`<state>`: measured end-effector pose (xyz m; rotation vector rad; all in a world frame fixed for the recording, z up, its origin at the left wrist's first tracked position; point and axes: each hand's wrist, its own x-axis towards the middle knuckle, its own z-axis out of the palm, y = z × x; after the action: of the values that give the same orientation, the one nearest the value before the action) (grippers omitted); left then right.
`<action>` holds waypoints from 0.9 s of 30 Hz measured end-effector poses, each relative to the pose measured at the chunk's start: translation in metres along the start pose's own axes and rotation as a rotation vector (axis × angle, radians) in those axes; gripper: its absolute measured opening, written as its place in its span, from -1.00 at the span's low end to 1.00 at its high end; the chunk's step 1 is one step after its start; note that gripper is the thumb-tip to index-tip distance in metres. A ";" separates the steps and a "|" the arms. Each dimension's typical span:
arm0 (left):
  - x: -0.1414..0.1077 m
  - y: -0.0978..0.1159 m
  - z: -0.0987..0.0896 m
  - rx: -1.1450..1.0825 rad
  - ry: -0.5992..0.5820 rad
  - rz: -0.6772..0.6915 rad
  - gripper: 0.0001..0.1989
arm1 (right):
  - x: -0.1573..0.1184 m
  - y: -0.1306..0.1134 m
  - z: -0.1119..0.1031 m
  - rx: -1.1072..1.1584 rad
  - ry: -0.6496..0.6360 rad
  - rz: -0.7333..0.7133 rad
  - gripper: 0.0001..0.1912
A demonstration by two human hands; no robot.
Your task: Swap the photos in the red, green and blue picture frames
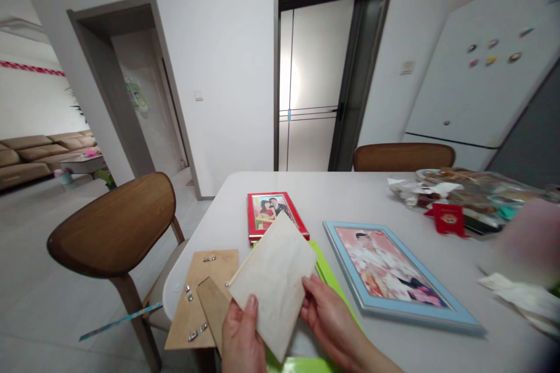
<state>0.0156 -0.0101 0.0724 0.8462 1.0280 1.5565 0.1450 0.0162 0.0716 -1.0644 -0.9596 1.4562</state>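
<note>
A blank, off-white sheet (277, 285) is held up in front of me, tilted, over a green frame (326, 268) that it partly covers. My left hand (244, 335) grips its lower left edge, thumb on top. On its right edge, my right hand (328, 317) pinches the sheet between thumb and fingers. A brown backing board (221, 262) with metal clips and a stand leg (212, 303) lies left of the sheet at the table's edge. Just beyond the sheet is a red frame (256, 218) with a photo of two people.
To the right, a light blue frame (376, 303) with a photo lies on the white table (315, 192). Farther right are a red packet (449, 218), wrapped items and white tissue (520, 297). Wooden chairs stand at the left (122, 227) and far side (405, 157).
</note>
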 end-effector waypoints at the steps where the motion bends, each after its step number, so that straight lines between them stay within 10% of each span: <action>1: -0.001 -0.007 0.001 -0.024 -0.048 -0.025 -0.54 | 0.002 -0.003 -0.005 0.023 0.044 -0.025 -0.57; 9: 0.009 -0.024 -0.033 0.621 -0.322 0.206 -0.52 | 0.016 -0.039 -0.055 -0.329 0.015 0.040 -0.52; 18: 0.008 -0.039 -0.043 1.137 -0.682 0.628 -0.43 | 0.027 -0.024 -0.043 -0.496 -0.030 -0.024 -0.50; 27: 0.009 -0.040 -0.044 1.272 -0.689 0.750 -0.50 | 0.029 -0.024 -0.049 -1.470 0.130 -0.232 -0.70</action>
<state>-0.0114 -0.0056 0.0190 2.6486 1.1569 0.8033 0.1972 0.0495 0.0768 -1.8964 -2.0313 0.2751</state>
